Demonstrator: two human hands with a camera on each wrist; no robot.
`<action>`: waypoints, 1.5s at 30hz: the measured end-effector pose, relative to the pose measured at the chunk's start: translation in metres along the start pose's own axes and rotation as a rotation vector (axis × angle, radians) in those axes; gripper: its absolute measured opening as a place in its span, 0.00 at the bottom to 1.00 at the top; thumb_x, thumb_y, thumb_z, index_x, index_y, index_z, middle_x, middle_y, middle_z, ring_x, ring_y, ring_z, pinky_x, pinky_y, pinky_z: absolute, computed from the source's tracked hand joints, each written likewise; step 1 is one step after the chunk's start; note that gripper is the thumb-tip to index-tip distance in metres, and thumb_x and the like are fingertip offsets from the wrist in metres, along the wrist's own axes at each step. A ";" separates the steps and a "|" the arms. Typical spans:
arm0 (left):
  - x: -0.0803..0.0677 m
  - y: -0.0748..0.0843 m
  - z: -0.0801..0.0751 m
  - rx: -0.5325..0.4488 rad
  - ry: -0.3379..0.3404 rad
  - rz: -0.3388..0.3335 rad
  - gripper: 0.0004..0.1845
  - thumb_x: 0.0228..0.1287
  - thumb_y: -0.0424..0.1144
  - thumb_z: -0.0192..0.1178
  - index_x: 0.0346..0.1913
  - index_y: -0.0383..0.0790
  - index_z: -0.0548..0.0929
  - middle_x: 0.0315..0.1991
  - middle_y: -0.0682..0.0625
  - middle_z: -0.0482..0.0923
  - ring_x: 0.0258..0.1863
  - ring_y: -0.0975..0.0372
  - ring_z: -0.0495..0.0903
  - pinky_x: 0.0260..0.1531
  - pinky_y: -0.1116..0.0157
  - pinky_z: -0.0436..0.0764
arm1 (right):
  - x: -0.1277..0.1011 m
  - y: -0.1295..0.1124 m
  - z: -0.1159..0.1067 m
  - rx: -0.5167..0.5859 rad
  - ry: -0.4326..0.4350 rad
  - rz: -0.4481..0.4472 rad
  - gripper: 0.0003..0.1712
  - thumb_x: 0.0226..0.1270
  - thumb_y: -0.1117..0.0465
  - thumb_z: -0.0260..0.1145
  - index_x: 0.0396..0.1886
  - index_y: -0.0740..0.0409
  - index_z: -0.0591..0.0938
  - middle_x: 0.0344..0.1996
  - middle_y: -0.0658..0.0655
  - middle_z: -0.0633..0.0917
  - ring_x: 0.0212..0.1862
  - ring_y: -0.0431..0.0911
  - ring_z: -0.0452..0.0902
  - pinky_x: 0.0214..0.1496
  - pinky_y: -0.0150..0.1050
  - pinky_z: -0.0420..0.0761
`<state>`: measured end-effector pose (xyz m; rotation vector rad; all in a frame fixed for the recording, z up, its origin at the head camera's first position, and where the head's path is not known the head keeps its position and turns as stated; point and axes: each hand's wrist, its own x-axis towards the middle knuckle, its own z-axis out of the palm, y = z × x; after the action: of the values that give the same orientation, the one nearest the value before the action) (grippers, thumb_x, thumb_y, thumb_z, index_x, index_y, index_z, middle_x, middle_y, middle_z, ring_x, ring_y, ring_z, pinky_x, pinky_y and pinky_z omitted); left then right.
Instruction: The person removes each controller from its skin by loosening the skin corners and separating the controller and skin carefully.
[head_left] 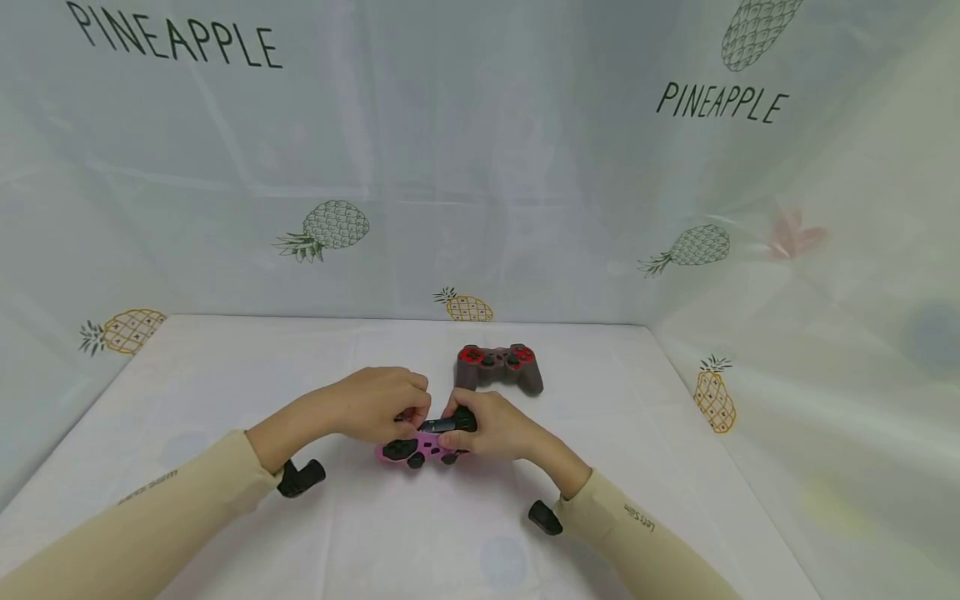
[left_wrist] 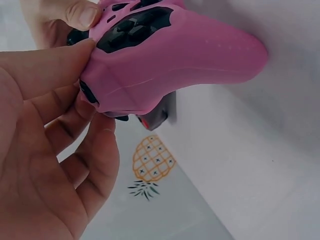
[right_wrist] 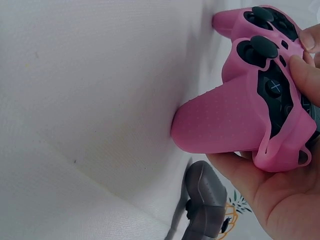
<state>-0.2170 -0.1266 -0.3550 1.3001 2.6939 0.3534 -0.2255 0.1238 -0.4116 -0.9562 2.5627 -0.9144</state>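
I hold the pink-sleeved game controller (head_left: 417, 448) just above the bench (head_left: 225, 367), near its front middle, my left hand (head_left: 378, 406) pinching the silicone edge and my right hand (head_left: 483, 427) wrapped around the other grip. I judge I'm working the sleeve at its rim; next calls for a steady pull along the edge. A grey controller (head_left: 499, 367) lies behind.

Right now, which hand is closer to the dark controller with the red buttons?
The right hand: it sits just in front of the dark controller. The left hand lies further left. Both grip the pink controller.
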 end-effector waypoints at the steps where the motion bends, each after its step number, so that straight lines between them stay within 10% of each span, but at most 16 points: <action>1: 0.000 0.000 0.000 0.003 0.000 -0.001 0.14 0.65 0.35 0.73 0.28 0.55 0.79 0.30 0.62 0.69 0.33 0.68 0.69 0.30 0.67 0.70 | 0.000 0.000 0.000 -0.001 0.001 -0.001 0.13 0.71 0.49 0.76 0.46 0.44 0.81 0.28 0.41 0.82 0.30 0.35 0.74 0.36 0.35 0.74; 34: -0.035 -0.012 0.009 0.174 0.198 0.075 0.14 0.63 0.47 0.77 0.30 0.58 0.79 0.30 0.66 0.68 0.31 0.72 0.67 0.31 0.70 0.71 | 0.001 0.005 0.000 0.041 -0.003 -0.001 0.13 0.71 0.48 0.75 0.47 0.44 0.82 0.28 0.43 0.83 0.29 0.36 0.73 0.32 0.34 0.72; 45: -0.049 -0.022 0.022 0.072 0.276 -0.046 0.14 0.63 0.49 0.76 0.31 0.66 0.79 0.33 0.74 0.72 0.29 0.76 0.71 0.30 0.70 0.73 | 0.003 0.004 -0.001 0.032 -0.009 -0.003 0.13 0.72 0.47 0.74 0.48 0.44 0.82 0.30 0.40 0.84 0.30 0.35 0.74 0.35 0.34 0.74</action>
<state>-0.1985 -0.1751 -0.3819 1.2915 2.9838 0.4657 -0.2303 0.1251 -0.4135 -0.9534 2.5316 -0.9469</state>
